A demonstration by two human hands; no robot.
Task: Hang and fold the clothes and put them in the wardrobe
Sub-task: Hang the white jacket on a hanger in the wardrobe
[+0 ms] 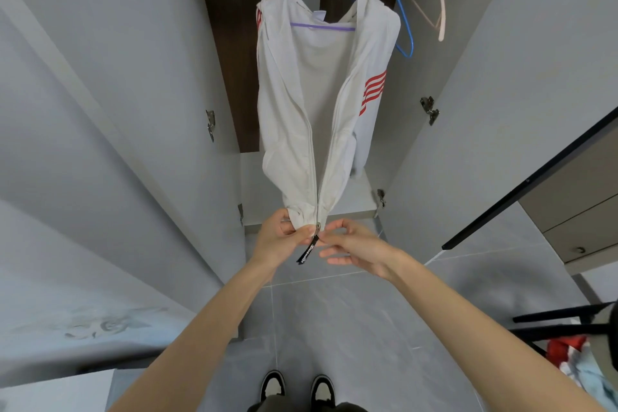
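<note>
A white zip jacket (294, 110) with red sleeve stripes hangs on a purple hanger (322, 2) inside the open wardrobe (234, 43). Its front is zipped only near the hem. My left hand (282, 237) pinches the hem on the left side of the zip. My right hand (351, 244) pinches the hem at the zip slider, fingers curled. A black pull tab (306, 252) dangles between the two hands.
A blue hanger (403, 27) and a pale pink hanger (438, 10) hang bare to the right of the jacket. Wardrobe doors (100, 110) stand open on both sides. A heap of red and light blue clothes (575, 361) lies by a black chair at lower right. My shoes (297, 385) stand on grey tiles.
</note>
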